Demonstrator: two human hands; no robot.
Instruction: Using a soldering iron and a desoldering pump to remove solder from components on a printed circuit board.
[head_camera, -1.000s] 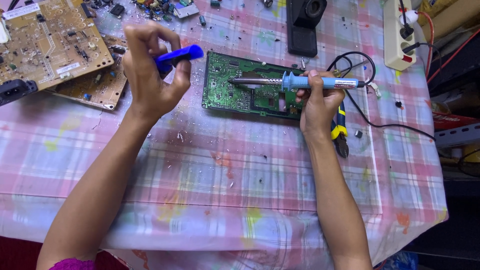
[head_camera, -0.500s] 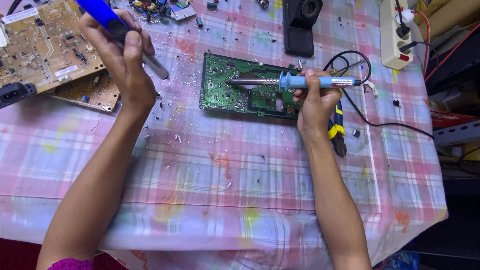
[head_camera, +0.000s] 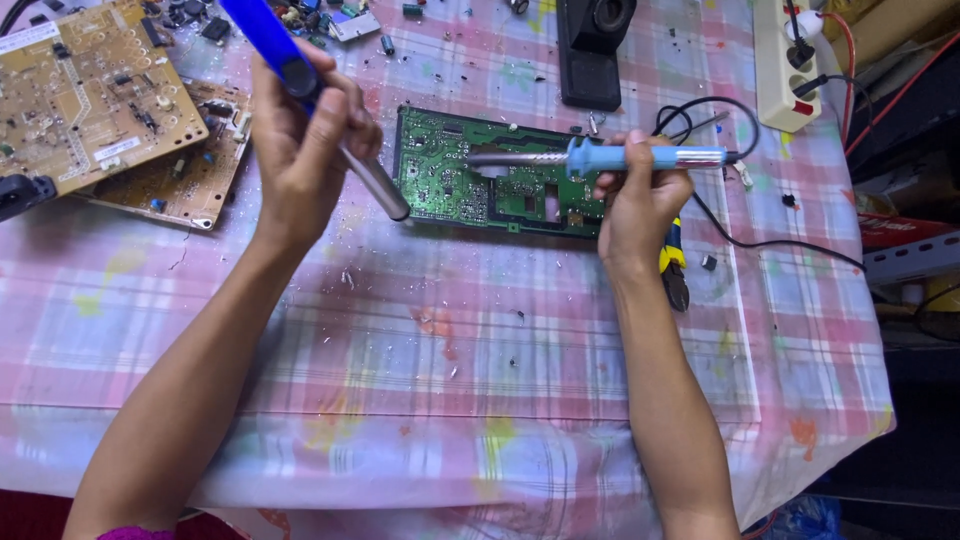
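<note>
Green rectangular circuit board (head_camera: 480, 180) lies on our tabletop (head_camera: 480, 340); our right hand (head_camera: 640, 205) clenches a blue-handled soldering iron (head_camera: 600, 157) over it, our left hand (head_camera: 305, 140) clenches a blue metal-tipped desoldering pump (head_camera: 300, 85).

tan circuit boards (head_camera: 90, 95), white power strip (head_camera: 783, 65), pliers (head_camera: 675, 270), plaid tablecloth (head_camera: 480, 340)

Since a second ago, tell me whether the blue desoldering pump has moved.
Yes. The left hand has swung the blue desoldering pump from level to steep, its tip now by the green circuit board's left edge.
</note>
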